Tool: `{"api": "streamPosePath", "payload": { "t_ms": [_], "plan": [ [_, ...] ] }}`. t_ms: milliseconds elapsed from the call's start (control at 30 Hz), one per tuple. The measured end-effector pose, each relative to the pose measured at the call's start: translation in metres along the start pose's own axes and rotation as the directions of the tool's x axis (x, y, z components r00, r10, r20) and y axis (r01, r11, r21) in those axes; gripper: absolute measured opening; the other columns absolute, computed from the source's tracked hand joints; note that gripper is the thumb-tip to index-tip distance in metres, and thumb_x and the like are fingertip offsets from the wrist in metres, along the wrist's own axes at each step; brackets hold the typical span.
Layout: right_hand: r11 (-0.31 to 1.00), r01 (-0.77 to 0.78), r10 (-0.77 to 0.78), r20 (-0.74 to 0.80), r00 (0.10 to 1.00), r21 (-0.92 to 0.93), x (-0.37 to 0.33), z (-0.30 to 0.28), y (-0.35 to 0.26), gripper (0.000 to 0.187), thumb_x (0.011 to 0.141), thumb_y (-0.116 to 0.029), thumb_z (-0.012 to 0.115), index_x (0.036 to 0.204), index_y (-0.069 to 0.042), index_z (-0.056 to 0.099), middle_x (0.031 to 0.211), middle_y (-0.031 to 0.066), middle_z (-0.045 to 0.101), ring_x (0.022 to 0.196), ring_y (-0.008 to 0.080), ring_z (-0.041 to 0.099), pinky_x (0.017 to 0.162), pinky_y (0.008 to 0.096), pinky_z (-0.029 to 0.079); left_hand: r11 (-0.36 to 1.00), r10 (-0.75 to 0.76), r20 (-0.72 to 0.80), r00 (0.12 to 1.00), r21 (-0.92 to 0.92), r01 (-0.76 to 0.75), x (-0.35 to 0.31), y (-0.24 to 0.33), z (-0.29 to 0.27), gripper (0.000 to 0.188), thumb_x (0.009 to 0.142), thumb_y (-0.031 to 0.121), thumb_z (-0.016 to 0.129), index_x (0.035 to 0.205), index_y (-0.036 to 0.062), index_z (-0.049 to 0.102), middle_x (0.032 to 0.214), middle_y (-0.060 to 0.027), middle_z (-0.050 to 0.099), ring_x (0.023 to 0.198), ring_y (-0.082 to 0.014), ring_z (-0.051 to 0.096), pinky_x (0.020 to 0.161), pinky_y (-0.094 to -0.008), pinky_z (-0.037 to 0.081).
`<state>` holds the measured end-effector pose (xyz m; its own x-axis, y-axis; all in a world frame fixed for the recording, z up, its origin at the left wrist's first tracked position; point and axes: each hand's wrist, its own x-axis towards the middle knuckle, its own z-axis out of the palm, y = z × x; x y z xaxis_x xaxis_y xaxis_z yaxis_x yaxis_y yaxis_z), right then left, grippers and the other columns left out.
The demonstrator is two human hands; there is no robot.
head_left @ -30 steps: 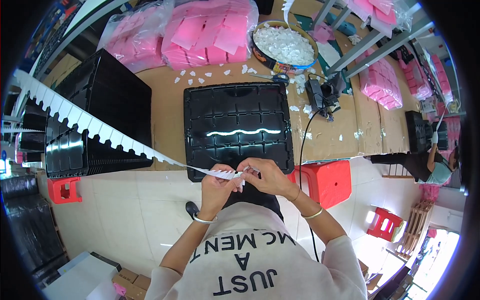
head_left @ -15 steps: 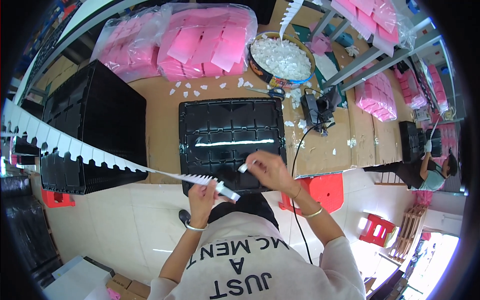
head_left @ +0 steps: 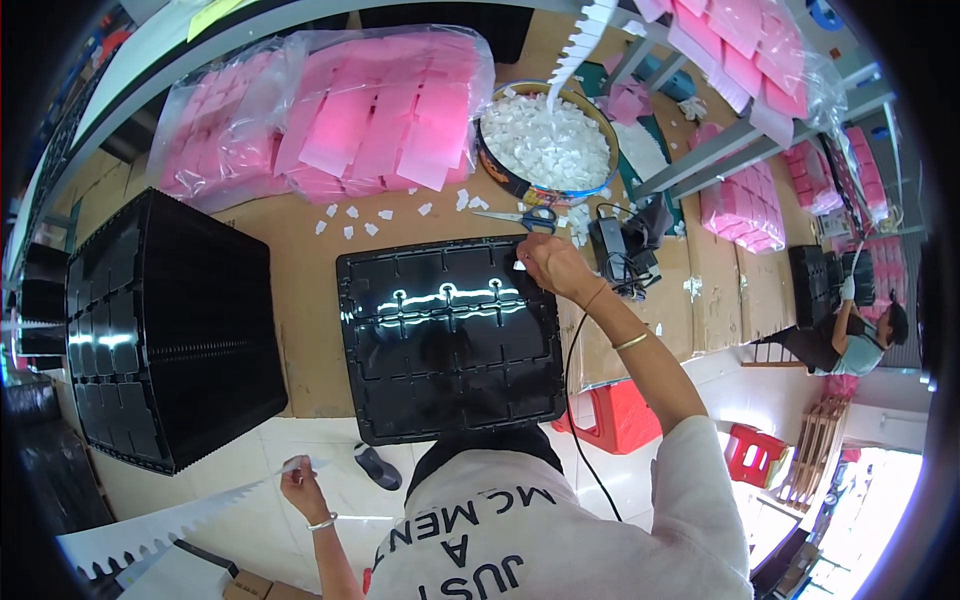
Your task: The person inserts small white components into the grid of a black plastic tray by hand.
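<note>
My left hand [head_left: 303, 484] is out past the front edge of the table, low on the left. Its fingers pinch the end of a long white strip [head_left: 170, 520] with a notched edge, which trails off to the left. Over the far right corner of a black plastic tray [head_left: 450, 345], my right hand [head_left: 556, 266] has its fingertips closed on a small white piece [head_left: 520, 265], partly hidden. Scissors [head_left: 537, 217] with dark handles lie just beyond that hand. A round tin [head_left: 493, 172] heaped with white scraps [head_left: 550, 140] stands behind them.
A tall stack of black trays [head_left: 200, 330] stands at left. Bagged pink sheets [head_left: 380, 110] line the back. A black power adapter [head_left: 612, 250] with a cable lies at right, near a red stool [head_left: 622, 418]. Another person [head_left: 850, 335] works at far right.
My left hand has swung down and left with the strip, away from the tray. The right hand has moved forward to the tray's far corner, still pinching the small white piece.
</note>
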<state>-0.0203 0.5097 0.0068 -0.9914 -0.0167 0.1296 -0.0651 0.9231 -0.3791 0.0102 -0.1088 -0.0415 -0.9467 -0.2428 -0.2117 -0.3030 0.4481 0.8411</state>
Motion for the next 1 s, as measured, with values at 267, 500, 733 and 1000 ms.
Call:
{"api": "streamPosePath", "payload": {
  "t_ms": [267, 500, 733, 1000],
  "plan": [
    [0.999, -0.033, 0.034, 0.021, 0.999, -0.035, 0.009, 0.011, 0.0, 0.011, 0.089, -0.011, 0.061, 0.096, -0.002, 0.063, 0.093, 0.0167, 0.064, 0.085, 0.0394, 0.064, 0.073, 0.0476, 0.053, 0.998, -0.029, 0.014, 0.999, -0.055, 0.03, 0.027, 0.024, 0.027, 0.017, 0.093, 0.017, 0.071, 0.089, 0.0003, 0.068, 0.07, -0.002, 0.062, 0.06, -0.0076, 0.053, 0.055, -0.0232, 0.044],
    [0.997, -0.077, 0.076, -0.054, 0.996, -0.021, 0.003, 0.019, -0.007, 0.01, 0.088, -0.011, 0.06, 0.095, -0.003, 0.061, 0.092, 0.0162, 0.062, 0.087, 0.0375, 0.064, 0.076, 0.046, 0.053, 0.979, -0.01, -0.014, 1.0, -0.206, 0.007, 0.015, 0.058, 0.044, 0.034, 0.092, 0.01, 0.07, 0.121, 0.0004, 0.055, 0.106, -0.0085, 0.059, 0.067, -0.0106, 0.059, 0.059, -0.0233, 0.048],
    [0.993, -0.09, 0.088, -0.032, 0.996, -0.073, -0.003, 0.029, 0.003, 0.013, 0.086, -0.01, 0.058, 0.093, -0.001, 0.062, 0.097, 0.0187, 0.065, 0.093, 0.0373, 0.065, 0.081, 0.0446, 0.054, 0.98, -0.011, 0.01, 1.0, -0.199, 0.012, -0.041, 0.09, 0.032, 0.037, 0.093, -0.001, 0.06, 0.128, 0.0021, 0.05, 0.119, -0.0099, 0.053, 0.079, -0.0118, 0.059, 0.062, -0.0244, 0.05],
    [0.998, -0.036, 0.045, -0.188, 0.981, 0.053, -0.003, 0.01, -0.013, 0.009, 0.087, -0.007, 0.058, 0.091, -0.001, 0.062, 0.091, 0.0173, 0.063, 0.086, 0.0385, 0.063, 0.076, 0.046, 0.052, 0.965, 0.104, 0.388, 0.916, -0.262, 0.001, -0.037, 0.179, 0.097, 0.013, 0.098, 0.007, 0.061, 0.11, 0.0011, 0.062, 0.092, -0.004, 0.065, 0.078, -0.0091, 0.061, 0.066, -0.0201, 0.047]
  ]
}}
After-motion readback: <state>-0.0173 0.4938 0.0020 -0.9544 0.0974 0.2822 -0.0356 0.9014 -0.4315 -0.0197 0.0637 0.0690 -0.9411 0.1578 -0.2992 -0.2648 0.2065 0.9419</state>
